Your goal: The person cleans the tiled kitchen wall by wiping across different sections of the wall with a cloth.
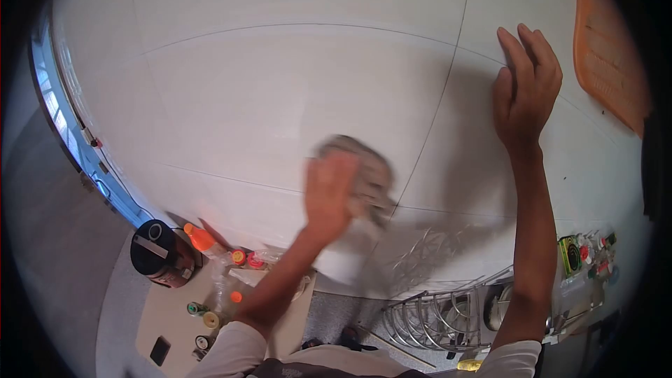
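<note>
My left hand (327, 192) is blurred and presses a crumpled grey-brown cloth (371, 178) against the white tiled wall (231, 105). The cloth spreads out to the right of the fingers, just left of a tile joint. Higher up on the right, my right hand (530, 94) is raised by the wall with its fingers apart and nothing in it. I cannot tell whether its fingertips touch the tiles; a shadow falls to its left.
A beige table (157, 315) at lower left bears a black appliance (162, 252), an orange-capped bottle (203, 239), several jars and a phone (160, 351). A metal dish rack (427, 318) stands below right. An orange plastic item (609, 56) hangs at upper right.
</note>
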Action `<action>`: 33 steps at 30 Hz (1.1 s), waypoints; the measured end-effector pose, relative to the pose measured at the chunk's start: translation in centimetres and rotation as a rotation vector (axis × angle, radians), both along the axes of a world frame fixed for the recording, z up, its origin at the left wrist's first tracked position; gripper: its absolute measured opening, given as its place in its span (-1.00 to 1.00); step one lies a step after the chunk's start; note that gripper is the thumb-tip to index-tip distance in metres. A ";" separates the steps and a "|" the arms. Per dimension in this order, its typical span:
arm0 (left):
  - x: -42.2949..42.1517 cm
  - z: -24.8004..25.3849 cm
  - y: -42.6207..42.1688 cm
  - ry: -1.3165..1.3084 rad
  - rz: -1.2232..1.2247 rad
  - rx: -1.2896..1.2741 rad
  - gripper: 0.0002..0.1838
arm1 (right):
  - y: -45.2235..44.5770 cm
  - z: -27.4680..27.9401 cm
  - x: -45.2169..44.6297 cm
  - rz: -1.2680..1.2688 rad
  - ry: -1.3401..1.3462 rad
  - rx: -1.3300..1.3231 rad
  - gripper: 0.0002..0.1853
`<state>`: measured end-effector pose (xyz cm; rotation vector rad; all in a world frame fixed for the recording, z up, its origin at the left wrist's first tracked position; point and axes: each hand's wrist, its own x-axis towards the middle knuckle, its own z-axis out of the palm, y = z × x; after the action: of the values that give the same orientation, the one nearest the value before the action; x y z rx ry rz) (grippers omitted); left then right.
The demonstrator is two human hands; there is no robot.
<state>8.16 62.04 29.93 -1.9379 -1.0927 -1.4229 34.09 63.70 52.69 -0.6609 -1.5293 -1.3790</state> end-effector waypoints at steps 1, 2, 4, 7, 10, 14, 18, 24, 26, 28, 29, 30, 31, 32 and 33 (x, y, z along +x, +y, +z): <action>-2.8 -0.4 0.6 -0.107 0.065 -0.006 -0.31 | 0.0 0.0 0.1 0.006 -0.001 0.003 -0.56; -5.1 0.2 0.6 -0.202 0.106 0.046 -0.30 | 0.0 0.0 0.1 0.002 0.003 0.004 -0.56; -8.9 1.0 1.2 -0.326 0.153 0.190 -0.23 | -0.1 -0.2 -0.2 -0.016 0.019 -0.009 -0.55; -11.2 -2.8 3.5 -0.673 -0.069 0.050 -0.27 | 0.2 -0.3 -0.3 -0.012 0.023 0.005 -0.54; -6.1 0.8 3.3 -1.125 -0.431 0.008 -0.26 | 0.1 -0.3 -0.3 -0.017 0.026 0.005 -0.54; 1.0 -1.0 1.5 -0.341 0.007 0.075 -0.26 | 0.1 -0.3 -0.2 -0.026 0.019 -0.015 -0.54; 4.1 -1.8 0.4 -0.004 -0.120 0.036 -0.52 | 0.2 -0.5 -0.1 -0.005 0.031 -0.038 -0.54; -5.4 -0.3 1.0 -0.165 0.036 0.138 -0.61 | 0.0 -0.5 -0.1 -0.061 0.024 -0.022 -0.53; -10.9 0.7 2.1 -0.375 0.170 0.222 -0.50 | 0.0 -0.6 -0.3 -0.048 0.031 -0.029 -0.53; -15.0 1.3 3.9 -0.746 -0.087 0.282 -0.46 | 0.1 -0.7 -0.5 -0.050 0.033 -0.020 -0.53; -14.8 1.3 4.1 -0.750 -0.084 0.275 -0.46 | 0.1 -0.8 -0.6 -0.054 0.036 -0.011 -0.53; -14.2 1.3 4.6 -0.806 -0.077 0.215 -0.43 | 0.2 -0.8 -0.6 -0.059 0.034 -0.015 -0.53; -13.3 1.4 4.9 -0.861 -0.079 0.151 -0.40 | 0.3 -0.7 -0.7 -0.056 0.034 -0.008 -0.53; -11.9 1.5 4.8 -0.735 0.110 0.164 -0.29 | 0.3 -0.7 -0.5 -0.065 0.034 -0.002 -0.53; -9.3 1.6 5.3 -0.738 0.079 0.148 -0.29 | 0.1 -0.7 -0.3 -0.099 0.033 -0.005 -0.53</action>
<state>-1.17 67.30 31.54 -1.2563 -1.2923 -2.1765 33.79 63.83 52.01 -0.7672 -1.4913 -1.4316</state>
